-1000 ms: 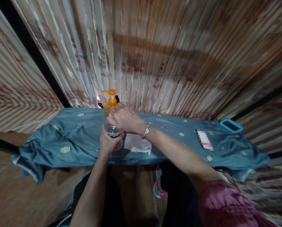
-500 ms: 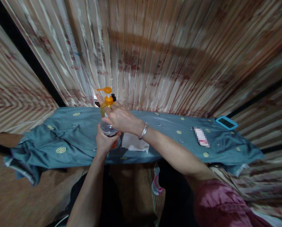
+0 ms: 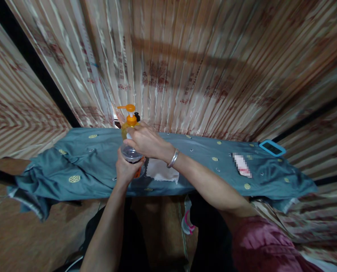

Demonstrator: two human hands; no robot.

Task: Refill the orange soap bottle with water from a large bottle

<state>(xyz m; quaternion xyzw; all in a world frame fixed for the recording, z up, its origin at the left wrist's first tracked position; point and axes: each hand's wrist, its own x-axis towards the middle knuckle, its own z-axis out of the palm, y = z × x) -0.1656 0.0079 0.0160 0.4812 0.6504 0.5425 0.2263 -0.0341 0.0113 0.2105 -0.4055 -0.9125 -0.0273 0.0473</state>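
Head view: my left hand [image 3: 125,170] grips the clear bottle [image 3: 131,153] upright over the cloth-draped worktop [image 3: 80,162], my right hand [image 3: 145,141] closed over its top — cap work under way, judging by the grip; the orange pump bottle [image 3: 129,120] stands just behind — untouched.

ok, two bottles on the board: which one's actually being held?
The clear bottle: left hand grips its body, right hand covers its top. The orange pump bottle stands behind it, seemingly untouched.
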